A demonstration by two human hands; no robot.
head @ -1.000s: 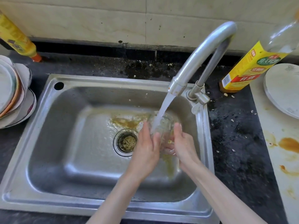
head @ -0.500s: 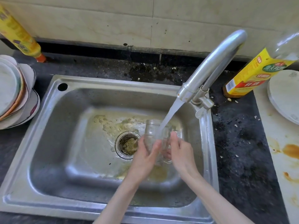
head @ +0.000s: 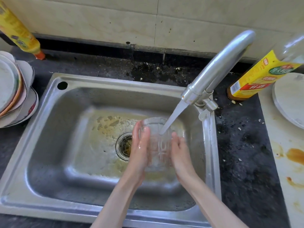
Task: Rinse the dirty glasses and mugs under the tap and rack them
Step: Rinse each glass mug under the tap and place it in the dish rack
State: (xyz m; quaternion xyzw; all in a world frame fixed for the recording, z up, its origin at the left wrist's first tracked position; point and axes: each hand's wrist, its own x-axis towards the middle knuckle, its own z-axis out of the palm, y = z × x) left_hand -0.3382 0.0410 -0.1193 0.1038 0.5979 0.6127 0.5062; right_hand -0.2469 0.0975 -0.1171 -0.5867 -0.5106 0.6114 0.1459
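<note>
— Glass (head: 156, 145) location and hold?
— Between both hands, upright over the sink (head: 54, 145), tap (head: 218, 66) stream entering its mouth. Left hand (head: 139, 150) and right hand (head: 180, 153) press its sides, fingers nearly straight.
— Handling?
— Judged wet, slippery, rigid, breakable. Recommend wrapping fingers round the ribbed wall, mid-height.

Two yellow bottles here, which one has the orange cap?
The left bottle, by the plate stack: orange end at its base. The right bottle shows a clear neck, amber base.
</note>
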